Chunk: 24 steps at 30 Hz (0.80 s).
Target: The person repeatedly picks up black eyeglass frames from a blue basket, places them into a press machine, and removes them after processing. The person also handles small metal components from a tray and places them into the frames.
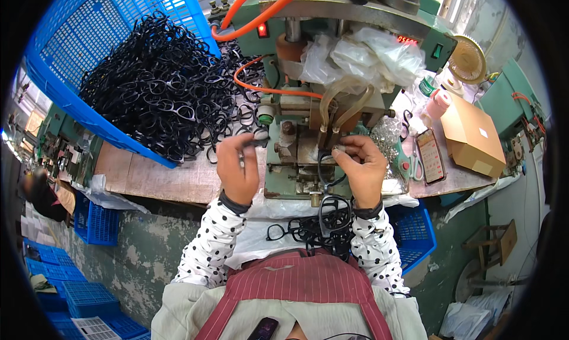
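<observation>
Two bare hands work at a green metal bench press, one to each side of its central fixture. The right hand has its thumb and forefinger pinched together at the top of a black plastic eyeglass frame, which hangs from them just in front of the steel fixture block; whether the frame touches the block, I cannot tell. The left hand is raised at the left of the fixture with its fingers bent. A small dark piece shows at its fingertips, but blur hides its shape, and I cannot tell whether the fingers grip it.

Above the fixture, two yellowish translucent tubes bend down toward the block, and a crumpled clear plastic bag hangs over them. To the left, a large blue lattice-sided plastic basket lies tipped on the table, with a big heap of black eyeglass frames spilling from its mouth. More black frames lie in the lap, above the maroon pinstriped apron. On the right are a smartphone with a lit screen and a brown cardboard box.
</observation>
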### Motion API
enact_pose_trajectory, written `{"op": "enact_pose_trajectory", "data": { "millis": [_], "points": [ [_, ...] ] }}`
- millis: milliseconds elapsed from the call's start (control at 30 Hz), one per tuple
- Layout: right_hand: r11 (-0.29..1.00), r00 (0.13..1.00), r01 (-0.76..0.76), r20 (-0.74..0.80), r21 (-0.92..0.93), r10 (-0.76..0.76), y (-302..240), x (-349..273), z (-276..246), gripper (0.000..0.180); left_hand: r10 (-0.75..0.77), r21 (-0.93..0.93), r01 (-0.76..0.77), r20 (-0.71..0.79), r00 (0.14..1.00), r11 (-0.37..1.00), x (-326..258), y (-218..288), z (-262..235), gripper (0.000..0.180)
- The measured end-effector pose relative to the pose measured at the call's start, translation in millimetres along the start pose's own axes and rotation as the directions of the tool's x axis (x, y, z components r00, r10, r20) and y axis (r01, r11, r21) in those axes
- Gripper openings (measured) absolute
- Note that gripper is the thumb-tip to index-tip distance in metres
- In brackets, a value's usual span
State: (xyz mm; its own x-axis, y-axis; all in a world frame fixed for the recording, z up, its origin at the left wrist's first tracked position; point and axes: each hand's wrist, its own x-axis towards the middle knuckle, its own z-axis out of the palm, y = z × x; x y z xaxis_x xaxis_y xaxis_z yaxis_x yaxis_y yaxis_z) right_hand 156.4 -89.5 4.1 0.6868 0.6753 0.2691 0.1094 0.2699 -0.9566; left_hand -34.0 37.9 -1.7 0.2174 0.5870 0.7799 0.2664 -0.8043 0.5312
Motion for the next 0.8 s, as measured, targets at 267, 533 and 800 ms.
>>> {"op": "enact_pose_trajectory", "data": {
  "millis": [267, 533, 800],
  "points": [
    [0.998, 0.998, -0.050, -0.025, -0.023, 0.050, -11.9, 4.3, 23.5, 0.056, 0.480, -0.186, -0.455, 0.127, 0.868, 0.871, 0.8, 36.8, -3.9, 0.029],
    [0.692, 0.899, 0.128, -0.212, -0.710, -0.384, 35.3, 33.9, -47.7, 0.043, 0.681, -0.512, -0.493, 0.289, 0.672, 0.704, -12.2, 52.1, 32.1, 0.037],
    [0.229, 0.917, 0.185, 0.084, -0.956, -0.390, 76.0, 16.6, -97.6, 0.017, 0.652, -0.493, -0.471, 0.300, 0.697, 0.731, -18.4, 45.6, 38.2, 0.041]
  ]
}}
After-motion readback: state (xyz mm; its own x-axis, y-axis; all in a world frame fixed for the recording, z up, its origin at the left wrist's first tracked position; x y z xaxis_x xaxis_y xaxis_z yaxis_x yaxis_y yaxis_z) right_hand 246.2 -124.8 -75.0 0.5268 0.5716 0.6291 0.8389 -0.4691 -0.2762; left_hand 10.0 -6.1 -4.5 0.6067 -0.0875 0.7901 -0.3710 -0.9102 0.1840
